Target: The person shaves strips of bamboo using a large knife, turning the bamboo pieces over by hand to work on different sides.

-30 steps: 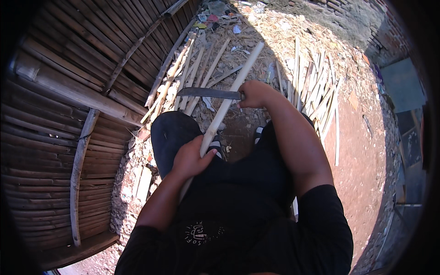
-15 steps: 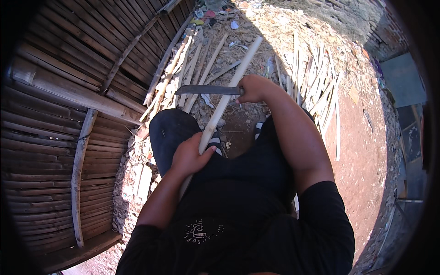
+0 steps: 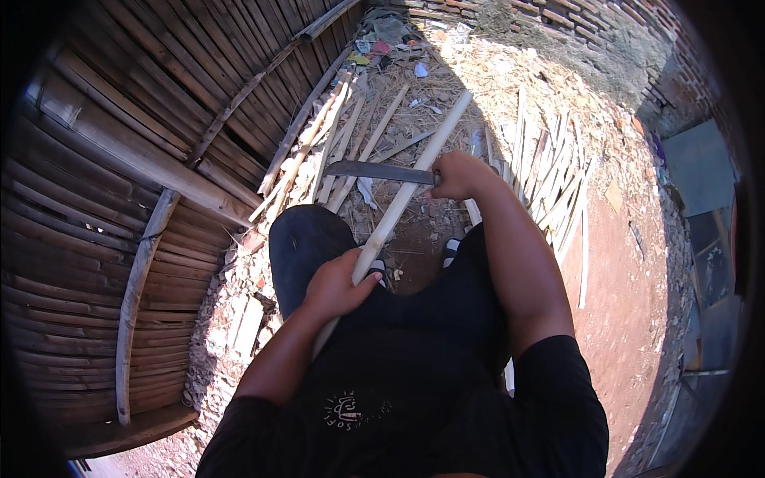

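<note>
Mid-frame: shaving pale bamboo pole (image 3: 414, 179), left hand (image 3: 335, 283) clamped low, right hand (image 3: 458, 175) gripping machete (image 3: 374, 170); steady downstroke likely next.

Under me is the dry reddish earth ground (image 3: 621, 263). On it lie many pale split bamboo strips (image 3: 550, 171), spread in front of my feet and to my right. Fine straw-coloured shavings (image 3: 486, 76) cover it farther away, with small colourful litter scraps (image 3: 378, 40) near the bamboo wall.
</note>
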The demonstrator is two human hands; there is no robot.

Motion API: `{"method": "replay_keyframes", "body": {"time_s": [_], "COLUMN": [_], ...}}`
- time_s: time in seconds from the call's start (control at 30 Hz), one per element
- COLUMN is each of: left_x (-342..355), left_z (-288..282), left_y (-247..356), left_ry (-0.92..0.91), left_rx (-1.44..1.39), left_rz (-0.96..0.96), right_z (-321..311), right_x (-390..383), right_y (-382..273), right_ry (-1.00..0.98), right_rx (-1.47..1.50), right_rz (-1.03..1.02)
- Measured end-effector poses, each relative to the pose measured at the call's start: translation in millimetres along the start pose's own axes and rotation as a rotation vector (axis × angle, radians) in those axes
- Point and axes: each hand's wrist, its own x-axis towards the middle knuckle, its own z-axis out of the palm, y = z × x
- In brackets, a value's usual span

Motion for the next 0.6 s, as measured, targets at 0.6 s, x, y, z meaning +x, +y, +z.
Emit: {"method": "replay_keyframes", "body": {"time_s": [0.6], "left_x": [-1.8], "left_z": [-7.2], "left_y": [1.6], "left_ry": [-0.016], "left_rx": [-0.004], "left_rz": [0.045], "right_z": [1.5], "right_x": [1.8], "right_y": [5.1], "right_ry": [0.011], "right_rx": [0.001], "right_rz": [-0.034]}}
